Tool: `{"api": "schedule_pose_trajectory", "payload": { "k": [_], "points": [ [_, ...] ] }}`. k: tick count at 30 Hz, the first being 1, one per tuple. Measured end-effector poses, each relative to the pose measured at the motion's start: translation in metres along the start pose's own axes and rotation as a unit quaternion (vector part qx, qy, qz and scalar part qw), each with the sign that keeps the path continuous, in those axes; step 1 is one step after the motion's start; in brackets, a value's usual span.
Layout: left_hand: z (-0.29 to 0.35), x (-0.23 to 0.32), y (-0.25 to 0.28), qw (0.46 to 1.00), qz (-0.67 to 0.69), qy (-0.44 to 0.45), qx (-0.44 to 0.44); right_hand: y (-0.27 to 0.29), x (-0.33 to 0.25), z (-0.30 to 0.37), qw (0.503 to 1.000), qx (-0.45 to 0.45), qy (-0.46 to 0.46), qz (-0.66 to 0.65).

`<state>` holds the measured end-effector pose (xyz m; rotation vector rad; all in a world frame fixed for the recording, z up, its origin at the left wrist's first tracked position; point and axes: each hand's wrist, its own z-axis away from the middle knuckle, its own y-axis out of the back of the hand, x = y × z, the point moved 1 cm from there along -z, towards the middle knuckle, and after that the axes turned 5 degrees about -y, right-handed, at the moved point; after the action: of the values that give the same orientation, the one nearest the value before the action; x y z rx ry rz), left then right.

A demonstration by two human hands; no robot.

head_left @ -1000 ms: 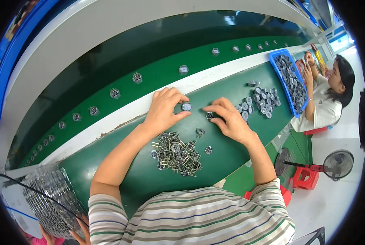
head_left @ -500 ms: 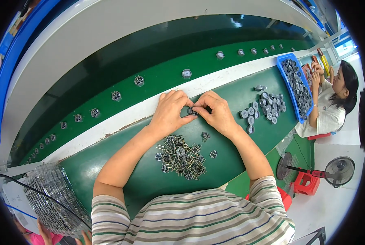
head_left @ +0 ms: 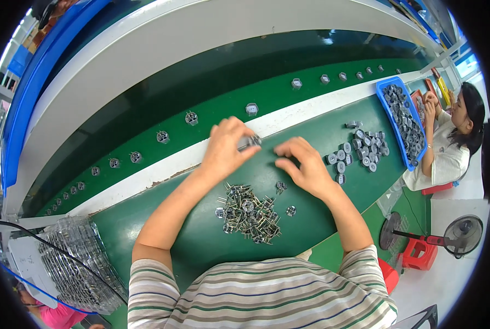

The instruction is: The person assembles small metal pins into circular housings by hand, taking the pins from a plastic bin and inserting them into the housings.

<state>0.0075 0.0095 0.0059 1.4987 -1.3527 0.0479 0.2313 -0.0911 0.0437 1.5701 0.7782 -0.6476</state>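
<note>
My left hand (head_left: 227,148) is above the near edge of the white rail, thumb and fingers pinching a small dark round housing (head_left: 254,141) that seems to have a circuit board in it; motion smears its detail. To the right, apart from that part, my right hand (head_left: 306,167) hovers over the green table with thumb and forefinger spread and nothing between them. Nearer to me lies a heap of small circuit boards with metal pins (head_left: 250,214). Two single boards, one upright (head_left: 280,187) and one flat (head_left: 291,211), lie beside it.
Grey round housings (head_left: 368,147) are grouped right of my right hand, before a blue tray (head_left: 385,101) full of more. Beyond the white rail (head_left: 294,125), a green belt (head_left: 223,104) carries spaced-out parts. Stacked clear trays (head_left: 77,257) stand at left; a co-worker (head_left: 445,145) sits at right.
My right hand has let go of the housing and drawn away to the right. The left hand keeps hold of it. The whole view has shifted slightly.
</note>
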Motion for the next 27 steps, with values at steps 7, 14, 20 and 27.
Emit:
{"api": "schedule_pose_trajectory", "payload": {
  "k": [7,14,20,27],
  "points": [
    [-0.039,-0.056,0.037,0.966,-0.229,0.12,-0.019,0.011,-0.006,0.042,0.991,-0.124,0.017,-0.042],
    [-0.057,-0.024,0.017,0.976,-0.219,-0.015,0.009,0.019,0.008,0.036,0.997,-0.037,-0.06,-0.025],
    [-0.056,0.0,0.014,0.984,-0.178,-0.007,-0.001,0.015,0.023,0.027,0.985,-0.015,-0.151,-0.085],
    [-0.003,0.032,-0.006,0.988,0.033,-0.025,-0.151,0.012,0.009,0.029,0.997,-0.04,-0.07,-0.012]
  ]
}}
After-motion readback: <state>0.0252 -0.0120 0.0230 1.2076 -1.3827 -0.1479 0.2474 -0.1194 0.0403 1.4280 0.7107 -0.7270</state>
